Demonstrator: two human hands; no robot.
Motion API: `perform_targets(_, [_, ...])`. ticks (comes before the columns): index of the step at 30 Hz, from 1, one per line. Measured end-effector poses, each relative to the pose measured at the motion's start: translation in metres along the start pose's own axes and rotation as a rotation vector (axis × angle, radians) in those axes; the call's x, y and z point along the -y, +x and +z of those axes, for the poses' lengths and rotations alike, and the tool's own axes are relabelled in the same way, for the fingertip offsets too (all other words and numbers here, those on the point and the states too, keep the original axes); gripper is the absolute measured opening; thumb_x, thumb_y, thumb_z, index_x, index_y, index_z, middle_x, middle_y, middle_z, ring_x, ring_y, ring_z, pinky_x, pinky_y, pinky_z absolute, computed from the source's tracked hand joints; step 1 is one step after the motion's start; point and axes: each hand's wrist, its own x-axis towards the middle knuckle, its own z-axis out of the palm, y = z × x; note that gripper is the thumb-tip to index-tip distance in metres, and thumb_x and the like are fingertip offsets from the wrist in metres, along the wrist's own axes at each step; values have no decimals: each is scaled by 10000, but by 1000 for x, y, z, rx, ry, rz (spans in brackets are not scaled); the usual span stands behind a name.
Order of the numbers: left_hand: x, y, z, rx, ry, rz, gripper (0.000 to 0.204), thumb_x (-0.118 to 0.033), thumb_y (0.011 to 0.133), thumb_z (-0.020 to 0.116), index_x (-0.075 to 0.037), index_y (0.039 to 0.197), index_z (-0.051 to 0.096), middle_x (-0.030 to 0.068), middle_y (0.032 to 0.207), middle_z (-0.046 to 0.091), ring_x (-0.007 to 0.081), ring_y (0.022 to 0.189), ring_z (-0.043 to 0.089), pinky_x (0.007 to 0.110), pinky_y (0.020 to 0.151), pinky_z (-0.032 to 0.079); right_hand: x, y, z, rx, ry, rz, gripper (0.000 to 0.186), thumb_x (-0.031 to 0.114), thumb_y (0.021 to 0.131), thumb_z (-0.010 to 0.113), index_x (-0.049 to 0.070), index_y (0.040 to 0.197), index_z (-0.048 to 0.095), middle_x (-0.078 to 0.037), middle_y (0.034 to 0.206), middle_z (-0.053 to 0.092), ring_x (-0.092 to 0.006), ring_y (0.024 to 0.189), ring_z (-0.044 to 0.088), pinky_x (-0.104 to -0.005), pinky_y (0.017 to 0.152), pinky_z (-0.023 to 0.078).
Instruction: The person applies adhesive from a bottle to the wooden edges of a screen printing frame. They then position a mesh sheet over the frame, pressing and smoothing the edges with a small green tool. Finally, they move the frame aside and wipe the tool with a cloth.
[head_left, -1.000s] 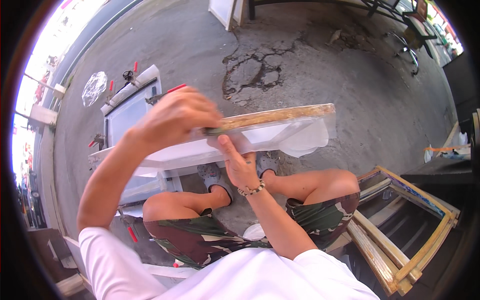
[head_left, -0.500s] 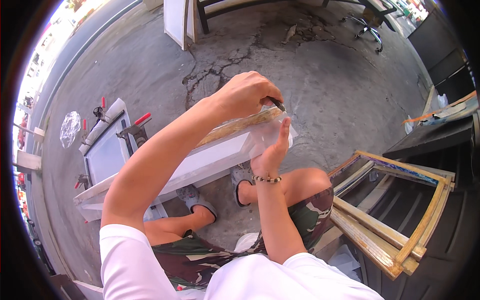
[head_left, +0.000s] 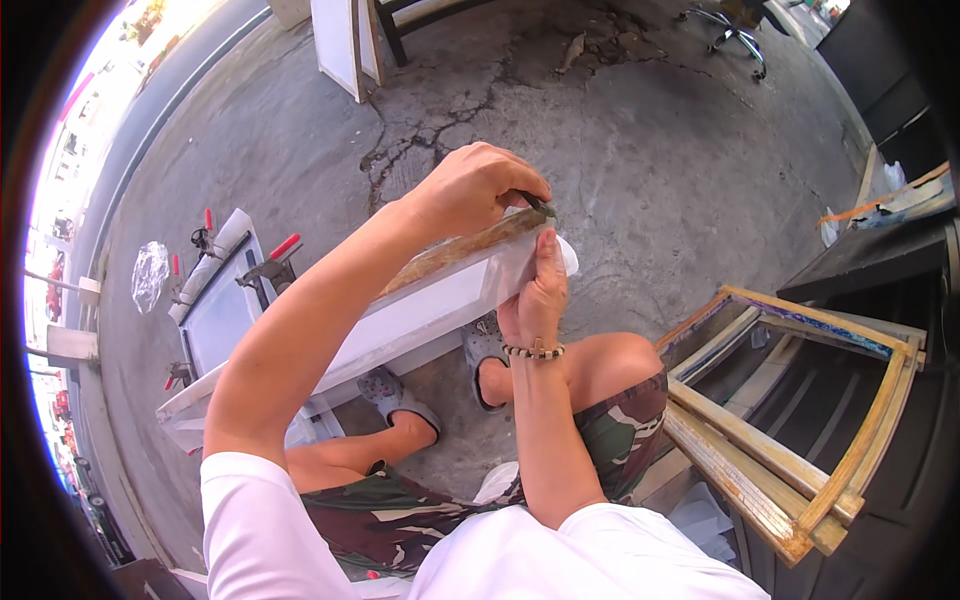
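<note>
Pinching small dark tool (head_left: 537, 205) at frame (head_left: 440, 290) corner: left hand (head_left: 475, 185), grip pressed together over wooden top edge. Right hand (head_left: 538, 290) wrapped shut on frame end, thumb up along white mesh, bead bracelet (head_left: 534, 350) on wrist. Frame tilted across knees, above sandals (head_left: 400, 395) on cracked concrete floor (head_left: 620, 130). Second frame with red clamps (head_left: 285, 245) lying left; stacked wooden frames (head_left: 790, 470) right.

Bare concrete floor (head_left: 640, 170) lies open ahead (seemingly), stacked wooden frames (head_left: 800, 420) crowding the right.
</note>
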Motion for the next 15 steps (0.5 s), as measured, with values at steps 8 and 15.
perform_targets(8, [-7, -17, -11, 59, 156, 185, 375, 140, 653, 627, -43, 956, 751, 88, 1033, 745, 280, 1050, 670, 415, 864, 519, -2, 4, -6, 2, 49, 15, 364, 314, 1058, 495, 18, 1258, 565, -74, 1207, 644, -169, 1095, 624, -336, 945, 527])
perform_targets(15, [-20, -42, -30, 152, 244, 170, 351, 116, 669, 629, -52, 953, 750, 85, 1022, 746, 270, 1027, 659, 399, 898, 475, -6, 6, -10, -10, 30, -15, 322, 316, 1045, 530, 28, 1169, 604, -51, 1108, 664, -150, 1009, 643, -316, 875, 545])
